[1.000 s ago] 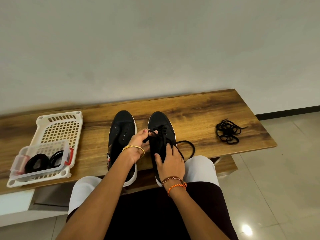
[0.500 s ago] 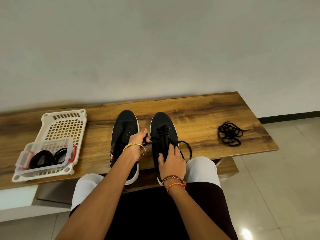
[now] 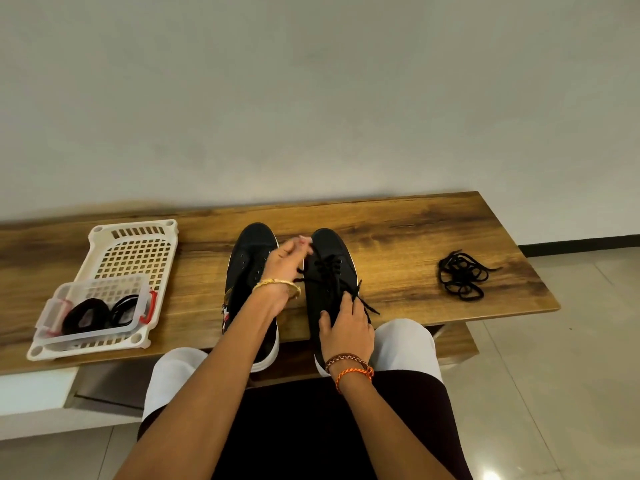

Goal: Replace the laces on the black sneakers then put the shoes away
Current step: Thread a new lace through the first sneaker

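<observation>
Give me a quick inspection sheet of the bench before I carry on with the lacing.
Surface: wooden bench top, against a pale wall.
Job's things: left black canvas sneaker, eyelets bare; right black canvas sneaker, partly laced with a black lace; loose heap of black laces at the right.
Clutter: white perforated plastic tray holding a clear plastic box with dark coils.
Hands: left hand pinches the lace; right hand rests on the right sneaker.
Cables: nothing seen.
Surroundings: glossy tiled floor.
</observation>
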